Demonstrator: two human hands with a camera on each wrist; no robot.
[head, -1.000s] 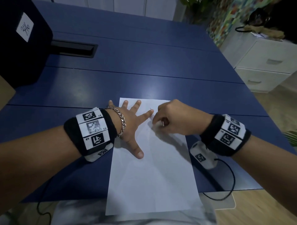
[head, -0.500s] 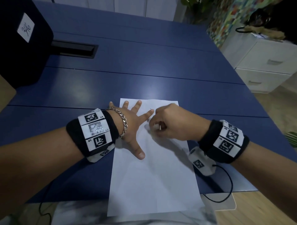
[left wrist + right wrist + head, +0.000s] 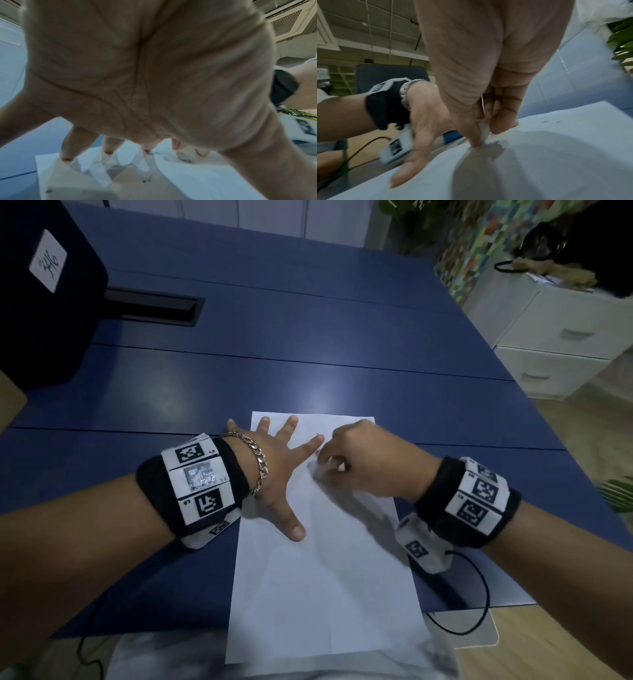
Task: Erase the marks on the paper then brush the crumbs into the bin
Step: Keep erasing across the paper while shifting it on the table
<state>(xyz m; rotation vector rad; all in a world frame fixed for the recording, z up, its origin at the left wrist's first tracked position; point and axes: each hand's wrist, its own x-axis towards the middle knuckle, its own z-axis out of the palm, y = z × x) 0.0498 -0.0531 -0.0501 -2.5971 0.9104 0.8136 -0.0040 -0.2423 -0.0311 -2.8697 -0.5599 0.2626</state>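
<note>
A white sheet of paper lies lengthwise on the blue table, its near end hanging over the table's front edge. My left hand lies flat with spread fingers on the paper's upper left part and holds it down. My right hand pinches a small whitish eraser between thumb and fingers, its tip pressed on the paper beside the left index finger. Faint marks show near the paper's far edge. In the left wrist view small dark crumbs lie on the paper.
A black box with a white label stands at the table's far left, beside a black cable slot. A white drawer cabinet stands to the right of the table. No bin is in view.
My right hand has slid the eraser a little left and away across the paper, closer to the left index finger. The left hand has stayed in place.
</note>
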